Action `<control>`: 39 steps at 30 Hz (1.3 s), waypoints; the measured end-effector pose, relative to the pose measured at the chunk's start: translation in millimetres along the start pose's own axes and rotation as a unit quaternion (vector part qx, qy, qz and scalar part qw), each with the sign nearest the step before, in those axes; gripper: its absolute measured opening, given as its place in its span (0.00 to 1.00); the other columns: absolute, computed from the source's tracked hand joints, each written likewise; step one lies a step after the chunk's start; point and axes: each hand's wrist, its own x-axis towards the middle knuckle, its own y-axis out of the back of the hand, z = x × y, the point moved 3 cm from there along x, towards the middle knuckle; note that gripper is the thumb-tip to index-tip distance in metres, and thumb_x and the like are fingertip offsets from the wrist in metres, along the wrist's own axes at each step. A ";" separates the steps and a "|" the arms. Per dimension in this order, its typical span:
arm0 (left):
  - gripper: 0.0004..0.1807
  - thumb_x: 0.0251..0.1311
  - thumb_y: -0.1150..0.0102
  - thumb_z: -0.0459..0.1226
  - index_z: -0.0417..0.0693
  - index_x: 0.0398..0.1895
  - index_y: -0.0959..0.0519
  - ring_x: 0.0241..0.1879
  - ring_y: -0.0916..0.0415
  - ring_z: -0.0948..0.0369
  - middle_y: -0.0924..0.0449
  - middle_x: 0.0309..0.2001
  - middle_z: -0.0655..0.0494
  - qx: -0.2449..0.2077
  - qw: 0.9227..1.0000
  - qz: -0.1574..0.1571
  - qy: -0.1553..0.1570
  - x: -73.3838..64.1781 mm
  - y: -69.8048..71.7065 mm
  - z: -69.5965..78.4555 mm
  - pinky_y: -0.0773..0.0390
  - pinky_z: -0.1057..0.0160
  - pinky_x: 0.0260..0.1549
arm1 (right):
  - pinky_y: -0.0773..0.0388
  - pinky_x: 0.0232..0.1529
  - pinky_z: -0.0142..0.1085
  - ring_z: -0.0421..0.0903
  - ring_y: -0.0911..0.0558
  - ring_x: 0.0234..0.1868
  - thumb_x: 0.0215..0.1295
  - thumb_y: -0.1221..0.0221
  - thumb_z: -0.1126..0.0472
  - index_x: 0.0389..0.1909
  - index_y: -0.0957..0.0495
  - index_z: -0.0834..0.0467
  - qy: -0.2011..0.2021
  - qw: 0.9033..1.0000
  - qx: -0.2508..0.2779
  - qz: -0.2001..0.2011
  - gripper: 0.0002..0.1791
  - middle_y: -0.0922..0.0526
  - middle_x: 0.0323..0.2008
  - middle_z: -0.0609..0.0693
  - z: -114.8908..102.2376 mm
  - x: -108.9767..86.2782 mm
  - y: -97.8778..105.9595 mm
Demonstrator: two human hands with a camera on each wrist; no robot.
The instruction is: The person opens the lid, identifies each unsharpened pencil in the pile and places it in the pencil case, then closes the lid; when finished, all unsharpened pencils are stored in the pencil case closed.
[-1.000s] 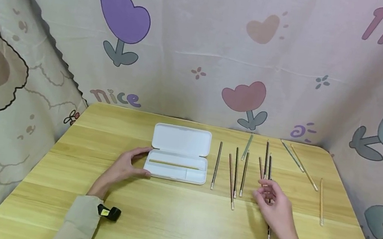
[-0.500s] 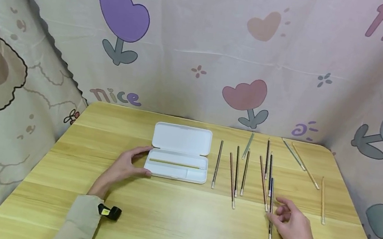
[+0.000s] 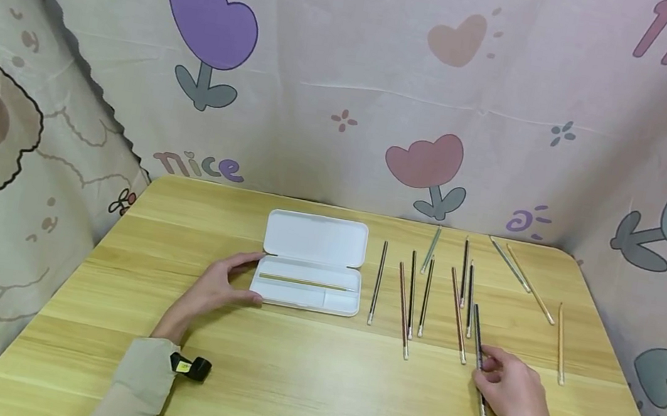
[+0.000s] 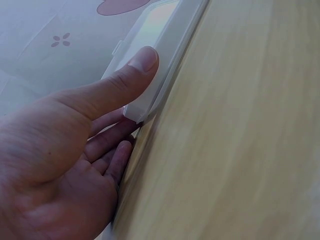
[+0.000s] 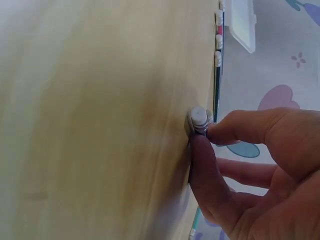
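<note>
A white pencil case lies with its lid raised on the table, one gold-coloured pencil inside it. My left hand holds the case by its left end, thumb at the front corner and fingers at the back; in the left wrist view the thumb lies against its side. My right hand pinches a dark pencil between thumb and finger towards its eraser end. The right wrist view shows that pencil's white eraser close up.
Several dark and reddish pencils lie spread between the case and my right hand. Green pencils lie near the table's back edge, and a yellow pencil lies at the right. A printed cloth hangs behind the table.
My right hand has moved down and right from above the pencils and taken hold of the nearest dark pencil, whose eraser end has shifted slightly right. My left hand has stayed at the case.
</note>
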 end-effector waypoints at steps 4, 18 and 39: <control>0.48 0.46 0.16 0.39 0.44 0.73 0.29 0.71 0.35 0.42 0.33 0.73 0.41 -0.008 1.000 -0.001 0.003 -0.5 -0.5 -0.1 0.36 0.42 0.71 | 0.15 0.36 0.39 0.45 0.13 0.32 0.56 0.34 0.68 0.55 0.20 0.71 -0.002 1.000 0.019 -0.001 0.24 0.13 0.35 0.50 2.2 0.1 2.6; 0.49 0.47 0.18 0.33 0.40 0.74 0.32 0.71 0.36 0.39 0.35 0.73 0.37 -0.017 1.000 -0.001 0.003 0.1 -2.9 1.8 0.36 0.40 0.70 | 0.18 0.30 0.29 0.45 0.15 0.32 0.67 0.35 0.68 0.42 0.18 0.65 0.055 0.990 0.131 0.028 0.06 0.15 0.33 0.52 -27.1 17.5 1.1; 0.50 0.48 0.18 0.42 0.44 0.75 0.33 0.71 0.35 0.41 0.31 0.72 0.40 0.010 1.000 -0.009 0.000 -2.1 -0.2 -2.1 0.37 0.40 0.70 | 0.21 0.34 0.30 0.47 0.21 0.37 0.70 0.39 0.70 0.48 0.18 0.64 0.095 0.961 0.260 -0.007 0.09 0.17 0.38 0.56 -83.5 53.7 -43.5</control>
